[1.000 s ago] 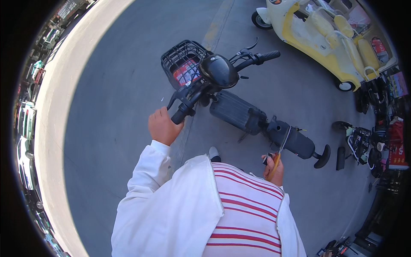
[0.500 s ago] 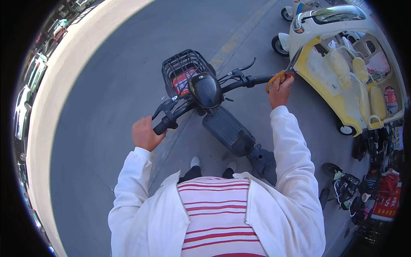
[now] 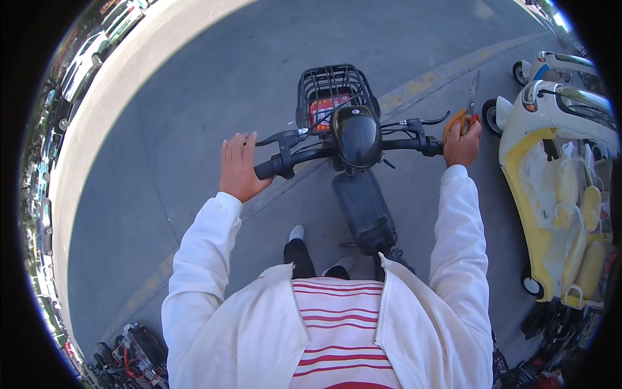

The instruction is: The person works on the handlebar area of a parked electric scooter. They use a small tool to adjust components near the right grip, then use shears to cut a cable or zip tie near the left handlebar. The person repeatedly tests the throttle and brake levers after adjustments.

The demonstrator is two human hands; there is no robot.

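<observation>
An electric bike with a black round headlamp cowl [image 3: 355,136] stands in front of me, its handlebar [image 3: 312,154] reaching across to both hands. My left hand [image 3: 241,170] rests against the end of the left grip, fingers stretched forward and apart, not wrapped round it. My right hand [image 3: 461,146] is closed at the right grip's end and also holds scissors [image 3: 472,100] with orange handles, blades pointing forward. A black wire basket [image 3: 338,81] at the front carries a red package [image 3: 325,111]. The dark footboard [image 3: 364,211] lies below the cowl.
A yellow and white small vehicle [image 3: 518,188] stands close on the right, another white one [image 3: 570,63] beyond it. Parked cars [image 3: 84,61] line the far left, past a sunlit strip. Parked bikes [image 3: 133,356] are at lower left. A faded yellow line [image 3: 421,84] crosses the grey pavement.
The bike and my view have turned, and the handlebar now lies nearly level across. My left fingers have lifted and spread off the grip. The yellow vehicle sits farther right and lower.
</observation>
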